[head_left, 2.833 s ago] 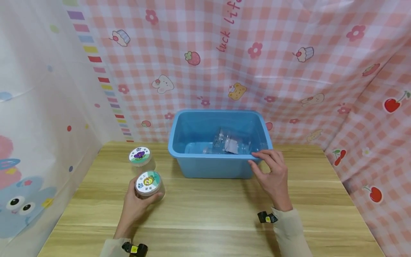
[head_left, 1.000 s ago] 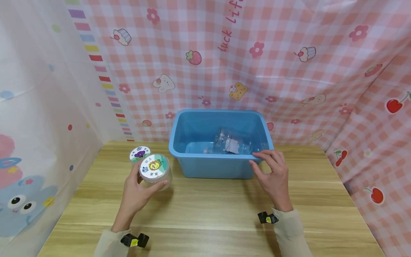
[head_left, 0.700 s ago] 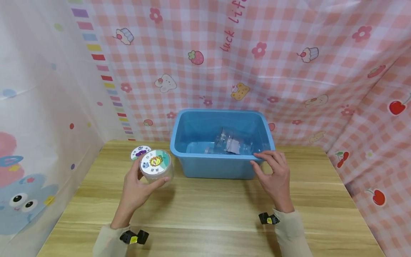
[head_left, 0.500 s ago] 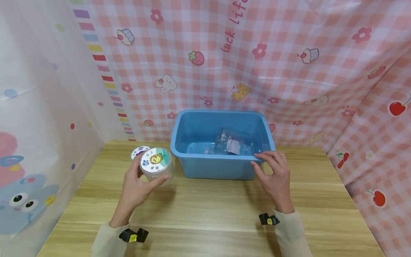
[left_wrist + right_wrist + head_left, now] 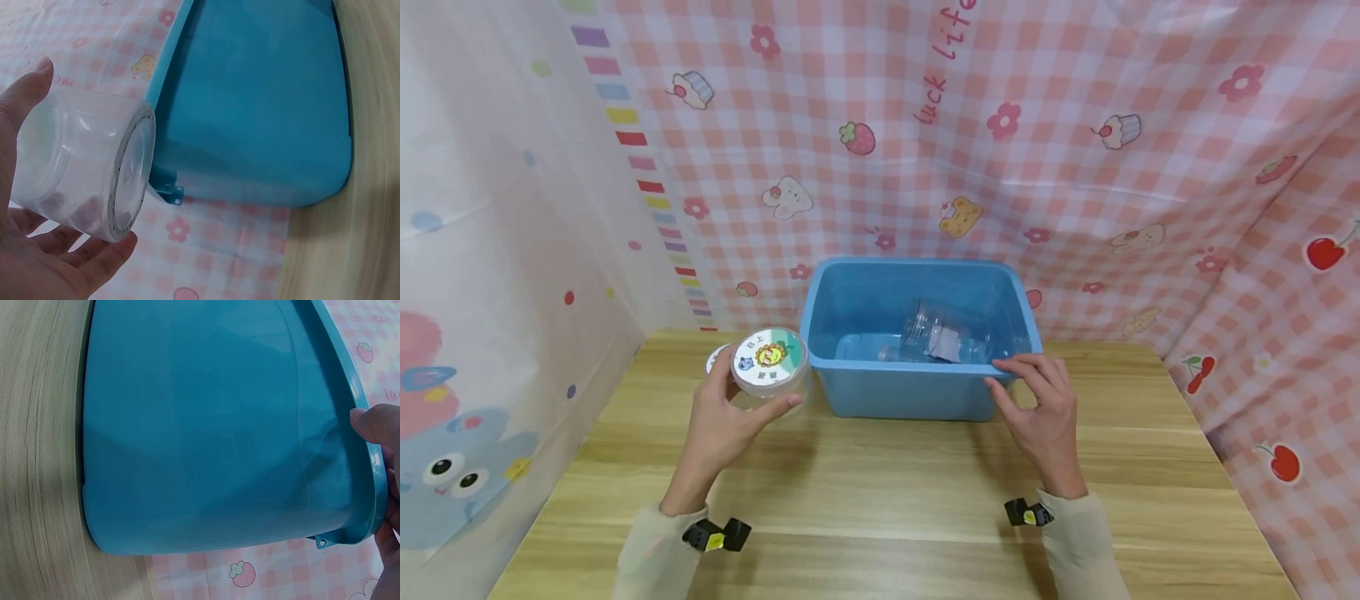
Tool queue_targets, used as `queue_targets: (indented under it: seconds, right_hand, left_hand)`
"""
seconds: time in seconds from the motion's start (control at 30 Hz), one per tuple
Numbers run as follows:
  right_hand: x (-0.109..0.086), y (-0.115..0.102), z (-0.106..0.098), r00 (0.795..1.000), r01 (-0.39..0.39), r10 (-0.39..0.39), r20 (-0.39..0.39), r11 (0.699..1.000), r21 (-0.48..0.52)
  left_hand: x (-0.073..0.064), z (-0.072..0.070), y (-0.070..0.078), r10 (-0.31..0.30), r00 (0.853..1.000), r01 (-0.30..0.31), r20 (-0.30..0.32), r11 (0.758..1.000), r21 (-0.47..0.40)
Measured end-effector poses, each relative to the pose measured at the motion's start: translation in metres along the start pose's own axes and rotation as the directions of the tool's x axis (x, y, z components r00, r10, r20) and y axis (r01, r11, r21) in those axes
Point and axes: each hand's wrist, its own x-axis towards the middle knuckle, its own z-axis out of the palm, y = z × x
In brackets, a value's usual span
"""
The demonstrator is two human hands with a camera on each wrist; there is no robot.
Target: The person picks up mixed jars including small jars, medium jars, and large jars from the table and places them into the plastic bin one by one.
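Observation:
My left hand (image 5: 722, 421) grips a clear plastic jar (image 5: 94, 162) whose lid (image 5: 769, 358) carries a smiling sunflower picture. In the head view the jar is raised above the table, left of a blue plastic bin (image 5: 902, 392). The left wrist view shows its clear base turned toward the bin, thumb on one side and fingers on the other. My right hand (image 5: 1037, 408) pinches the bin's front rim near its right corner, thumb outside and fingers over the edge. Inside the bin a clear jar (image 5: 936, 329) with a whitish label lies on its side.
A second lidded jar (image 5: 713, 358) stands behind my left hand, mostly hidden by it. The wooden table (image 5: 880, 500) ends at a pink checked cloth (image 5: 880, 167) behind the bin. A white printed cloth (image 5: 512, 250) hangs on the left.
My left hand has lifted the sunflower-lidded jar off the table and carried it up and slightly right toward the bin. The jar behind is now more covered. My right hand stays on the rim.

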Motion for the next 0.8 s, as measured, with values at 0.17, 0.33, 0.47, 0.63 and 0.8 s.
queue_targets:
  seconds: [0.17, 0.33, 0.47, 0.63, 0.8]
  right_hand:
    - [-0.001, 0.0, 0.001, 1.0, -0.009, 0.009, 0.012, 1.0, -0.003]
    - [-0.001, 0.0, 0.001, 1.0, -0.007, 0.007, 0.006, 1.0, 0.001]
    - [-0.001, 0.0, 0.0, 1.0, -0.009, 0.009, 0.005, 1.0, -0.007]
    - [-0.001, 0.0, 0.0, 1.0, -0.019, 0.019, 0.015, 1.0, -0.018]
    - [-0.001, 0.0, 0.0, 1.0, -0.022, 0.022, 0.011, 1.0, -0.009]
  left_hand:
    - [0.003, 0.001, 0.003, 0.014, 1.0, -0.014, 0.007, 1.0, 0.019]
    - [0.007, 0.0, 0.009, 0.032, 0.999, -0.032, 0.007, 0.999, 0.026]
    - [0.008, -0.001, 0.014, 0.038, 0.999, -0.038, 0.014, 0.999, 0.026]
    - [0.011, -0.002, 0.019, 0.054, 0.998, -0.054, 0.012, 0.998, 0.019]
    - [0.019, 0.0, 0.022, 0.085, 0.996, -0.086, 0.013, 0.996, 0.022]
